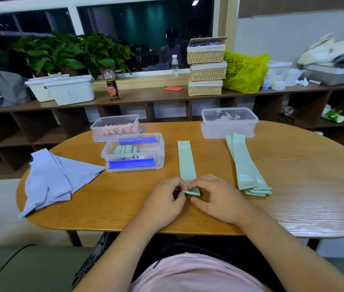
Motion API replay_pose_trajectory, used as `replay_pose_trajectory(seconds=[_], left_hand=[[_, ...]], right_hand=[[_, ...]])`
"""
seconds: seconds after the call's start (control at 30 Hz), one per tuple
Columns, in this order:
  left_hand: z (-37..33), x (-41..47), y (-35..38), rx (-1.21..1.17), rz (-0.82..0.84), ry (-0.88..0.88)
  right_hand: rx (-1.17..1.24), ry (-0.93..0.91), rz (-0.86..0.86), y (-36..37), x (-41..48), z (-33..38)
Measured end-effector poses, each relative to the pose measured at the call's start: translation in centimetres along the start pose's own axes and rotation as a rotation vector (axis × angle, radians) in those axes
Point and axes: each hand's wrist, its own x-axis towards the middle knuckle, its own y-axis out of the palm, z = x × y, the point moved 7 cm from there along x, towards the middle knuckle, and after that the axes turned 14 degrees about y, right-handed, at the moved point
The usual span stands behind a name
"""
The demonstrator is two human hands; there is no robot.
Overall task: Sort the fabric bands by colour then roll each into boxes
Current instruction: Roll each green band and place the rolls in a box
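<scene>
Both hands, left hand and right hand, pinch the folded near end of a flat pale green fabric band on the oval wooden table.

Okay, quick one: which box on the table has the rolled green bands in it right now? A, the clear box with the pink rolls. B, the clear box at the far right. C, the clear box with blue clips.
C: the rolled green bands lie side by side inside the clear box with blue clips, which stands open.
</scene>
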Motion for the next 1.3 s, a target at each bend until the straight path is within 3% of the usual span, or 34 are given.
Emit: replay_pose_trajectory(seconds=[0.3, 0.53, 0.87, 1.3], left_hand=[[1.0, -0.5, -0.4, -0.025, -0.081, -0.032], [-0.1, -0.5, 0.1, 0.16, -0.046, 0.154], [0.0, -0.4, -0.1, 0.181, -0.028, 0.097], [0.7, -0.2, 0.6, 0.134, 0.088, -0.01]], right_hand=[[0.034, 0.056, -0.056, -0.2, 0.0, -0.4], [0.059, 0.063, -0.079, -0.3, 0.2, -0.5], [0.065, 0.048, -0.099, -0.3, 0.2, -0.6], [-0.133, 0.043, -0.012, 0.4, 0.3, -0.1]])
